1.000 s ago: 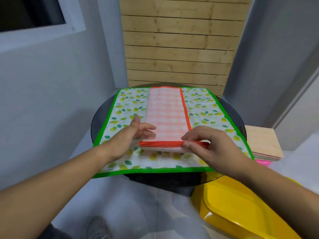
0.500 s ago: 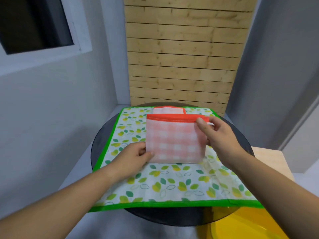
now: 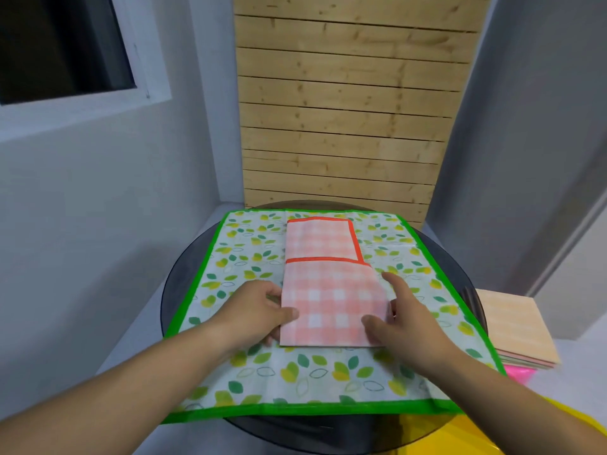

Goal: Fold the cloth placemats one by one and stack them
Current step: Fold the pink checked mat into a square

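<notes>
A pink checked placemat (image 3: 331,300) with an orange-red border lies folded on a spread leaf-print placemat (image 3: 295,376) with a green border. Its near half is laid over the far half, whose border still shows beyond the fold's edge. My left hand (image 3: 259,310) pinches the pink placemat's left edge, thumb on top. My right hand (image 3: 400,320) is at its right edge, thumb resting on the cloth and index finger straight alongside it. A stack of folded placemats (image 3: 522,330) sits to the right of the table.
Both placemats lie on a round dark glass table (image 3: 460,254). A yellow plastic seat (image 3: 512,435) is at the bottom right, and something pink (image 3: 520,372) lies under the stack. Grey walls and a wooden slat panel (image 3: 345,110) stand behind the table.
The pink placemat's near end, first lifted upright by my right hand, has been laid down forward over its far part. My right hand came down to the right edge; my left stayed.
</notes>
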`<state>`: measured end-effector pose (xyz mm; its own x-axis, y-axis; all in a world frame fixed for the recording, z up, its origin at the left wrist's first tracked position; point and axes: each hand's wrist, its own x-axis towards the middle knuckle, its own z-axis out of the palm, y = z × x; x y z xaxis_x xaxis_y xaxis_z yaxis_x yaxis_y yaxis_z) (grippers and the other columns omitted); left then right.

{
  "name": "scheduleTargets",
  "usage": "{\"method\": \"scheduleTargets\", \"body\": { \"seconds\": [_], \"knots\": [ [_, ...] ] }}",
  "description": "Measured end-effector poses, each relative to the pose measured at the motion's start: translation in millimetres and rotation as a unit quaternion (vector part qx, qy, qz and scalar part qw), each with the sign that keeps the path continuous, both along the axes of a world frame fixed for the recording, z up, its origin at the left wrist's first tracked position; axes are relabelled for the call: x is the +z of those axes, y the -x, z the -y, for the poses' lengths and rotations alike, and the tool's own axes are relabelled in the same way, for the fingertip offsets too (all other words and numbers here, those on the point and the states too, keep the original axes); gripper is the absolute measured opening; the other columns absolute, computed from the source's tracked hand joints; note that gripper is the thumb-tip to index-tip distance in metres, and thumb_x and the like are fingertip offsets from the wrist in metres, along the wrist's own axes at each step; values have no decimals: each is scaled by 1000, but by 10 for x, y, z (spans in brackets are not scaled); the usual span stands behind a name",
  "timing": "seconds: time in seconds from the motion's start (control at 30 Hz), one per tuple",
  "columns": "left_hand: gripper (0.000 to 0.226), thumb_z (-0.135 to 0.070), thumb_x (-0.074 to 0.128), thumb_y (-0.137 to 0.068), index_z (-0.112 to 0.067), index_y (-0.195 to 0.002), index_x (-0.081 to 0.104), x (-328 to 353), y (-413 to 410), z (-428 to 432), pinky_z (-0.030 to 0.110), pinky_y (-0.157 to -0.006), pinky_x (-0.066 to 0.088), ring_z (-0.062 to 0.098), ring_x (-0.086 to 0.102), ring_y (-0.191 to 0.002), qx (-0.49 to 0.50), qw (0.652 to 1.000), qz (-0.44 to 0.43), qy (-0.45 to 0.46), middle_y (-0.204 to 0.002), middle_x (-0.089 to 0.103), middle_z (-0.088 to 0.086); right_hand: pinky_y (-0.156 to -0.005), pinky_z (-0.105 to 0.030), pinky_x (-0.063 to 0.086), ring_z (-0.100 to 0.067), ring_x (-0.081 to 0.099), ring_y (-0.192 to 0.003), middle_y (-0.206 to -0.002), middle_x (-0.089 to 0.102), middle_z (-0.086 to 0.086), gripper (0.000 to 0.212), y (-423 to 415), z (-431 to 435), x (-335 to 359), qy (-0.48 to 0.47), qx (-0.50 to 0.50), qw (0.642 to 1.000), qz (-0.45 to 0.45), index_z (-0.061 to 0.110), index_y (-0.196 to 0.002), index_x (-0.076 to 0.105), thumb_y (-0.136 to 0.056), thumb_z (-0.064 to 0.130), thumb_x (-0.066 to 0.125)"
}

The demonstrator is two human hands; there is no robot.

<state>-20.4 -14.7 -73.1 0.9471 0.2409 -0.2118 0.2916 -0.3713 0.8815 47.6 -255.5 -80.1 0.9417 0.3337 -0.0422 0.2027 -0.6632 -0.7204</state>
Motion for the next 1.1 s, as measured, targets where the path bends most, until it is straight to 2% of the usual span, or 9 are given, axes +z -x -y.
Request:
{"method": "scheduleTargets", "body": {
  "seconds": [0.1,0.23,0.3,0.37,0.5,0.6,0.7,0.87,1.1],
  "knots": [
    [64,-23,77,-88,-26,-140,40,-58,38,43,19,-54,45,4,63,-54,5,998,-9,-67,-82,72,2,-83,-32,52,-16,66,-88,-103,69,2,57,46,-25,-48,86,1,996,27,39,-140,40,-88,43,65],
    [57,-32,69,-93,-32,-145,46,-134,67,118,22,-72,46,6,59,-77,-26,982,23,-184,-88,58,-8,-98,-39,46,-24,59,-107,-119,57,0,56,98,-91,-68,160,-3,985,63,44,-141,41,-88,58,53],
    [56,-42,62,-95,-33,-148,44,-132,88,177,26,-94,47,10,59,-109,-51,970,11,-239,-120,60,-5,-101,-40,44,-26,56,-111,-121,53,-1,58,105,-105,-95,180,-4,981,69,44,-143,39,-89,62,49],
    [64,-56,55,-94,-35,-152,36,-134,107,252,33,-106,42,16,48,-131,-68,952,-17,-297,-145,43,-2,-101,-38,43,-25,52,-114,-120,49,-1,62,101,-114,-119,191,-9,978,78,43,-144,39,-87,66,46],
    [69,-70,40,-92,-33,-149,31,-182,149,386,36,-103,38,22,36,-128,-68,909,-30,-410,-134,34,2,-105,-39,34,-26,39,-125,-132,40,-4,67,124,-146,-141,248,0,964,93,45,-145,35,-86,75,39],
    [71,-67,29,-97,-35,-158,14,-274,139,401,42,-123,10,25,-1,-152,-110,891,-21,-440,-165,1,4,-110,-44,26,-30,29,-135,-149,29,-5,68,159,-147,-156,304,28,946,110,45,-147,31,-87,78,29],
    [72,-66,17,-100,-36,-160,-7,-363,125,385,41,-124,-10,15,-28,-150,-159,885,-36,-436,-165,-26,-2,-112,-47,22,-33,23,-139,-159,19,-4,73,166,-125,-189,325,43,936,126,45,-149,24,-85,81,20],
    [76,-73,10,-95,-39,-157,-15,-425,112,375,45,-123,-13,14,-33,-148,-165,874,-58,-454,-163,-31,-5,-112,-48,22,-32,23,-139,-159,20,-2,83,131,-98,-223,334,52,931,138,44,-151,20,-80,87,15],
    [73,-76,13,-95,-45,-156,-15,-372,87,190,43,-123,-13,9,-28,-149,-213,857,-61,-466,-163,-28,-12,-109,-45,25,-27,28,-135,-154,27,3,73,15,119,-230,296,74,944,129,50,-147,28,-82,84,30]
  ]
}}
